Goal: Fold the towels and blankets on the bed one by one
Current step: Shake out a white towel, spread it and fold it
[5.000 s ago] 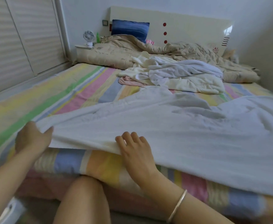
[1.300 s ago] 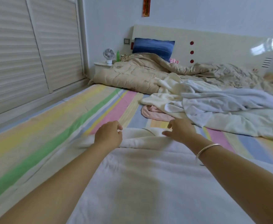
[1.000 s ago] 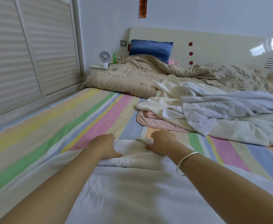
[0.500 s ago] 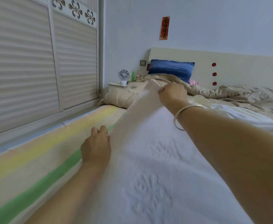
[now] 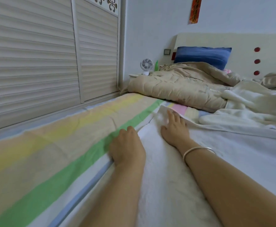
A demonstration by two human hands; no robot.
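A large white blanket (image 5: pixel 224 149) lies spread over the striped bed sheet (image 5: pixel 55 145), its far corner laid down near the pink stripe. My right hand (image 5: pixel 174 130), with a silver bangle on the wrist, presses flat on the blanket just behind that corner, fingers straight. My left hand (image 5: pixel 128 145) sits on the blanket's left edge with its fingers curled over it; the fingertips are hidden. A pile of crumpled white and cream towels (image 5: pixel 251 105) lies to the right, blurred at the frame's edge.
A beige quilt (image 5: pixel 183 86) is bunched at the head of the bed below a blue pillow (image 5: pixel 202 54) and the headboard (image 5: pixel 256 41). A small white fan (image 5: pixel 146 65) stands on a bedside shelf. Louvred wardrobe doors (image 5: pixel 35 54) run along the left.
My right hand has brought the lifted blanket corner down onto the bed and now lies flat on it. My left hand stayed on the left edge. The view has dropped lower.
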